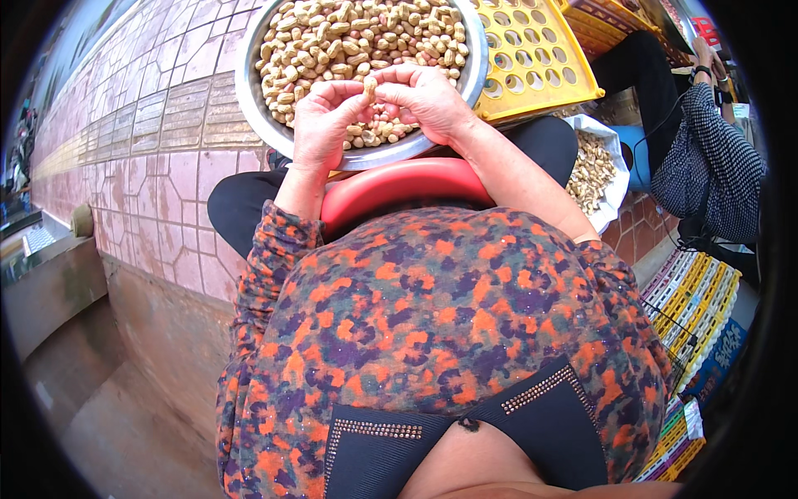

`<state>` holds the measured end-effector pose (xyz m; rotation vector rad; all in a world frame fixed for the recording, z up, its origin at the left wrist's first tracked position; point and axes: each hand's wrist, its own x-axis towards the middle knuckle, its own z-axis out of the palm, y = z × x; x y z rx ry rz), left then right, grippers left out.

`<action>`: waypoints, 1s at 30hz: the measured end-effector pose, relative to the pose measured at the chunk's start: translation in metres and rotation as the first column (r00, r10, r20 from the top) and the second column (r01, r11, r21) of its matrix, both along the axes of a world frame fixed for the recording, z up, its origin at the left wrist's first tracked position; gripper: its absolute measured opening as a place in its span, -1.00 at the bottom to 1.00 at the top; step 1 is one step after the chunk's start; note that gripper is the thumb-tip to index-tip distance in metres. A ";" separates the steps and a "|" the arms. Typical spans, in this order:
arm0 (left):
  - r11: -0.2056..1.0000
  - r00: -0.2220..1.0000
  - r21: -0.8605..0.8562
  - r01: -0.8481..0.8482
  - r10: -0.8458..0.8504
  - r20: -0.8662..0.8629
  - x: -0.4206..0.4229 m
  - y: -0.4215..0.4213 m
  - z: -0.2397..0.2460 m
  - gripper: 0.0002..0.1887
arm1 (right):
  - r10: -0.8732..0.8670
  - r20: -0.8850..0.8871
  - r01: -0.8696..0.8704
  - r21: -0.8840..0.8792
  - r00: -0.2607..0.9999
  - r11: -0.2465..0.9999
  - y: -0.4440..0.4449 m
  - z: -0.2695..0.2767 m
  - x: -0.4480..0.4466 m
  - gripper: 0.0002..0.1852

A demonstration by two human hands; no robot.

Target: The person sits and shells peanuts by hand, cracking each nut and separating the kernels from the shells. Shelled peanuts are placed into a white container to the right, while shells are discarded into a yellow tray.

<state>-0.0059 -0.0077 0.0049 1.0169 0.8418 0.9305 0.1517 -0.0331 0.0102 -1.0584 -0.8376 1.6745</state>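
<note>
An unshelled peanut (370, 87) is pinched between the fingertips of my left hand (323, 121) and my right hand (427, 103). Both hands are over a wide metal basin (248, 103) heaped with peanuts in their shells (324, 43). Among these lie some pinkish shelled kernels, mostly near the middle and under my fingers. My curled fingers partly hide what is beneath them. Close against my body, in front of the basin, is a curved red plastic rim (405, 187); the rest of that object is hidden.
A yellow plastic crate (530, 103) adjoins the basin's right side. Right of my knee, a white bag (614, 187) holds peanut shells (586, 171). Another person (717, 156) sits at far right, near stacked crates (692, 305). Paving (181, 181) drops to a lower level at left.
</note>
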 end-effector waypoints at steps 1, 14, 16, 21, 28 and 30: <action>1.000 1.000 0.007 0.013 -0.013 -0.004 -0.001 0.000 0.001 -0.79 | 0.017 0.000 -0.017 0.011 1.000 1.000 0.000 0.000 0.000 -0.79; 0.998 0.998 -0.005 -0.060 0.060 0.018 0.002 0.001 0.002 -0.77 | -0.003 -0.004 0.003 -0.001 1.000 1.000 0.001 0.000 0.002 -0.83; 0.994 0.999 -0.107 -0.039 0.042 0.025 0.002 0.002 0.002 -0.75 | 0.014 0.039 -0.015 0.029 0.999 0.999 0.000 -0.001 0.002 -0.83; 0.992 1.000 -0.127 -0.007 0.006 -0.010 0.003 0.003 0.004 -0.77 | 0.009 0.039 -0.012 0.074 0.999 0.997 -0.001 -0.004 0.000 -0.80; 0.999 0.995 0.049 -0.008 0.013 -0.102 0.004 -0.002 0.001 -0.79 | 0.011 0.120 -0.019 0.058 0.993 0.998 0.000 -0.007 -0.006 -0.79; 0.994 0.990 0.112 -0.008 0.024 -0.140 0.005 -0.003 -0.001 -0.81 | 0.027 0.140 -0.030 0.015 0.990 0.999 0.001 -0.006 -0.006 -0.80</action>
